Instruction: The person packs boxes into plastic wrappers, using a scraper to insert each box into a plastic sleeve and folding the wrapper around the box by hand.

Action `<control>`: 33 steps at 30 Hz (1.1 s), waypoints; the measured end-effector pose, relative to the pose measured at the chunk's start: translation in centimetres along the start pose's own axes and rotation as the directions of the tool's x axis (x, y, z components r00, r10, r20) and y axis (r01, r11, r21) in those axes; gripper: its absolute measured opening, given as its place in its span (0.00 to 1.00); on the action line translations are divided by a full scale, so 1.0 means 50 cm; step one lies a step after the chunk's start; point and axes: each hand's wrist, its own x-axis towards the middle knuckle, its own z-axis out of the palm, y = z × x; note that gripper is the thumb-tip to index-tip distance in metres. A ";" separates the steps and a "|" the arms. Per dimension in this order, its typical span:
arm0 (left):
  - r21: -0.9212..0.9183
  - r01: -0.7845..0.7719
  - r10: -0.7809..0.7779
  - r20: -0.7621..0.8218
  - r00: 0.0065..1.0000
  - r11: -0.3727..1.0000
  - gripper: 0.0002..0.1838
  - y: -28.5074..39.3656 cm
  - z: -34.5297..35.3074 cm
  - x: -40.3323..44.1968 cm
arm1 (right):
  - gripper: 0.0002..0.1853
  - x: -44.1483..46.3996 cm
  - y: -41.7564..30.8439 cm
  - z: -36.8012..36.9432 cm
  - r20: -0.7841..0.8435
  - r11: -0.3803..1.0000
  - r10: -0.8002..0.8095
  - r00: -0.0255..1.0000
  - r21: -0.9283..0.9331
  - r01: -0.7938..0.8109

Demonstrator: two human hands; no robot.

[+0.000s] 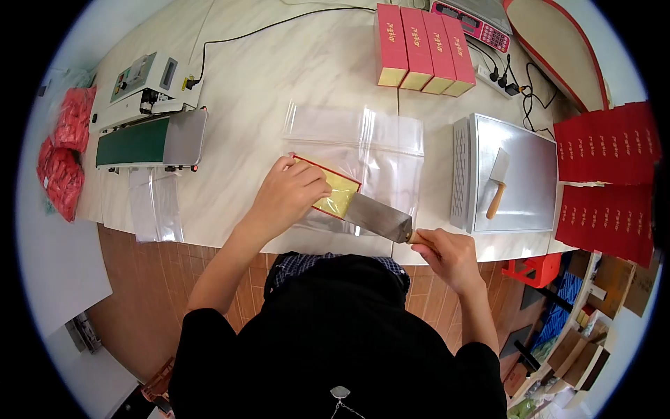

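Note:
My right hand (pixel 450 257) is closed round the wooden handle of a broad metal blade (pixel 377 215). The blade points left, and its far end meets a yellow packet with a red border (pixel 339 197). On the left part of that packet rests my left hand (pixel 289 192), its fingers bent and pressed together at the packet's upper side. Clear plastic bags (pixel 392 140) lie flat on the marbled table beneath and behind the packet. A second blade with a wooden handle (pixel 495 197) lies on a metal-topped box (pixel 527 174) to the right.
A sealing machine (pixel 150 115) stands at left, with a clear bag (pixel 155 202) by the table edge. Red boxes (pixel 422 49) stand at the back, beside a pink scale (pixel 474 26) and a power strip with cables (pixel 497 82). Red printed packaging (pixel 606 185) is at far right.

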 end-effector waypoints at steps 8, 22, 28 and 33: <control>0.051 -0.010 0.010 -0.013 1.000 0.999 0.05 -0.001 0.008 0.011 | 0.11 0.006 -0.013 0.046 0.035 0.972 0.033 0.999 0.233 -0.041; 0.029 0.012 -0.010 -0.080 0.997 1.000 0.06 -0.011 0.004 0.016 | 0.10 0.054 -0.007 0.060 -0.011 0.992 0.065 0.998 0.113 -0.063; -0.009 0.031 -0.032 -0.154 0.988 0.999 0.09 0.009 -0.015 0.055 | 0.10 0.074 -0.004 0.058 -0.014 0.992 0.054 0.998 0.111 -0.052; 0.008 -0.016 0.017 -0.128 0.992 1.000 0.08 -0.001 0.001 0.072 | 0.09 0.087 -0.005 0.059 -0.014 0.991 0.062 0.998 0.120 -0.060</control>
